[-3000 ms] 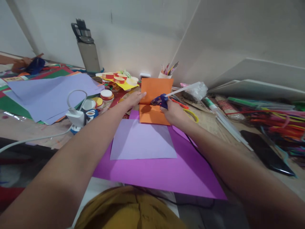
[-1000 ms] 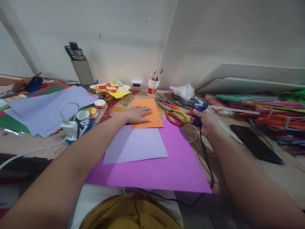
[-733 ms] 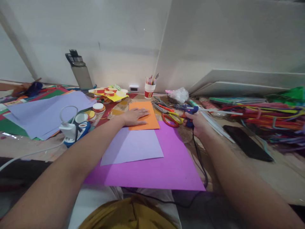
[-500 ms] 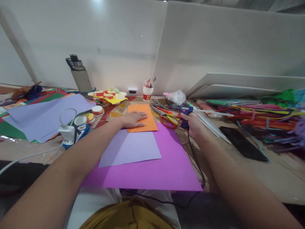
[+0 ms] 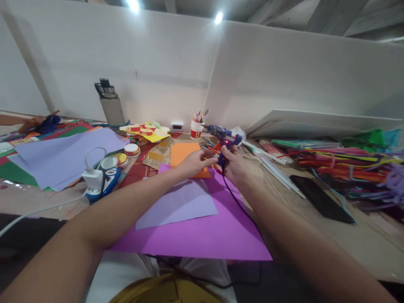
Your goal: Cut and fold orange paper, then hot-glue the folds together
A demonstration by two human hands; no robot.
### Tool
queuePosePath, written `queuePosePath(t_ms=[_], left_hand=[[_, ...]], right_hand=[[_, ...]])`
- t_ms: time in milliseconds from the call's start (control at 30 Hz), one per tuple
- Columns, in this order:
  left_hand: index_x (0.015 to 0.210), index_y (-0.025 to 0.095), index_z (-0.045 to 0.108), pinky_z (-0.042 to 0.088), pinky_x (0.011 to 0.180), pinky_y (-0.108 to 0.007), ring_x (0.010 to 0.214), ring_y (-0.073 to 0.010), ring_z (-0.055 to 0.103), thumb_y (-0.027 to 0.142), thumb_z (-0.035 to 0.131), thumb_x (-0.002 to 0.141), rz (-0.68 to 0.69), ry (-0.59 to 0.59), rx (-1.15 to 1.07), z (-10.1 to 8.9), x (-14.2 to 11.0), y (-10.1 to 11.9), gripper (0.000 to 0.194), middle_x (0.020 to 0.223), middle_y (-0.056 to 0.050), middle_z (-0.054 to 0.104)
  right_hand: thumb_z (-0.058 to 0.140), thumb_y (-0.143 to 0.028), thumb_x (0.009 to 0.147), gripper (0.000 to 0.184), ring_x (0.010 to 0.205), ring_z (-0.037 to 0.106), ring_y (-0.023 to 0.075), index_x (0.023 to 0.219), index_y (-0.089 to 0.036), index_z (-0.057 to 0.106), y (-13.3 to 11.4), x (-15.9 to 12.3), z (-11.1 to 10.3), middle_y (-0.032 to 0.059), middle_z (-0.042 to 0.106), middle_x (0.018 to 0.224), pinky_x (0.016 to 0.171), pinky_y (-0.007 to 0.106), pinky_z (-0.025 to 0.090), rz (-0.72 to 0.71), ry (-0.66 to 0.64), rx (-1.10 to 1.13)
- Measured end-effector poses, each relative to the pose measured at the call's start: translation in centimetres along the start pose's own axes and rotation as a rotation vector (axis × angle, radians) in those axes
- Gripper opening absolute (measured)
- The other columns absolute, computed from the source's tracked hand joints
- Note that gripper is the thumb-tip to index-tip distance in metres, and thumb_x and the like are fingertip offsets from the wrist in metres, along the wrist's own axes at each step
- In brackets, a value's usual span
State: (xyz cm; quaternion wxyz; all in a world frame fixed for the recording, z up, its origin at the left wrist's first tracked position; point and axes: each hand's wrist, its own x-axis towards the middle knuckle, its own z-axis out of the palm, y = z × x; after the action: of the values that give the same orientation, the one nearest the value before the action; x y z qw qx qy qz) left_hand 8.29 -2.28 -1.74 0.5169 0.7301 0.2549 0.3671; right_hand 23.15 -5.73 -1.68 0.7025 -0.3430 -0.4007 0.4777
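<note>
My right hand (image 5: pixel 235 164) is wrapped round the handle of a blue hot glue gun (image 5: pixel 222 134). The gun's nozzle points left, a small red light glows on its side, and a black cord (image 5: pixel 240 205) hangs from the grip. Close beside the handle is my left hand (image 5: pixel 195 163), fingers apart and holding nothing, above an orange sheet of paper (image 5: pixel 180 152). Below that lies a lilac sheet (image 5: pixel 181 204), on top of a larger purple sheet (image 5: pixel 192 244). Scissors and pliers behind the hands are partly hidden.
On the left are a blue power strip (image 5: pixel 107 185) with a white plug, tape rolls (image 5: pixel 131 149) and stacked coloured paper (image 5: pixel 66 155). A bottle (image 5: pixel 112 109) and a pencil cup (image 5: pixel 196 129) stand behind. To the right lie a black phone (image 5: pixel 322 198) and colourful pipe cleaners (image 5: pixel 344 164).
My right hand has lifted the glue gun and brought it left, towards the middle. My left hand has come up off the orange paper and shifted right, towards the gun. The view has tilted up.
</note>
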Motion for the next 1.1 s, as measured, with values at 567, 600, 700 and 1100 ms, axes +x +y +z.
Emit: queuePosePath(t_ms=[567,600,700,1100], left_hand=[[0.105,0.013,0.065,0.047,0.086,-0.035,0.098,-0.0225,0.064,0.041,0.071,0.078,-0.025,0.055,-0.206,0.8,-0.8,-1.7,0.039,0.106,-0.011,0.070],[0.106,0.014,0.063,0.048,0.084,-0.036,0.097,-0.0227,0.065,0.041,0.070,0.079,-0.023,0.047,-0.251,1.0,-0.8,-1.8,0.039,0.108,-0.012,0.070],[0.105,0.015,0.058,0.051,0.080,-0.037,0.088,-0.0204,0.067,0.041,0.070,0.079,-0.005,0.067,-0.347,1.4,-1.0,-1.9,0.038,0.104,-0.010,0.068],[0.101,0.016,0.055,0.052,0.077,-0.035,0.086,-0.0193,0.068,0.049,0.072,0.078,0.056,0.088,-0.352,1.3,-1.0,-1.6,0.043,0.103,-0.009,0.066]], right_hand=[[0.072,-0.036,0.077,0.017,0.067,0.057,0.0106,0.080,-0.024,0.060,-0.8,-0.9,0.1,-0.0049,0.058,0.069,0.071,0.027,0.049,-0.374,0.236,-0.173],[0.073,-0.035,0.076,0.018,0.068,0.058,0.0101,0.080,-0.023,0.060,-0.9,-1.1,0.1,-0.0048,0.060,0.071,0.071,0.027,0.049,-0.376,0.231,-0.163],[0.075,-0.034,0.074,0.019,0.071,0.061,0.0099,0.081,-0.023,0.060,-1.0,-1.5,0.4,-0.0043,0.064,0.076,0.072,0.026,0.050,-0.375,0.198,-0.135],[0.070,-0.034,0.078,0.017,0.073,0.062,0.0111,0.082,-0.024,0.057,-1.1,-1.8,0.5,-0.0036,0.062,0.078,0.074,0.028,0.051,-0.386,0.208,-0.209]])
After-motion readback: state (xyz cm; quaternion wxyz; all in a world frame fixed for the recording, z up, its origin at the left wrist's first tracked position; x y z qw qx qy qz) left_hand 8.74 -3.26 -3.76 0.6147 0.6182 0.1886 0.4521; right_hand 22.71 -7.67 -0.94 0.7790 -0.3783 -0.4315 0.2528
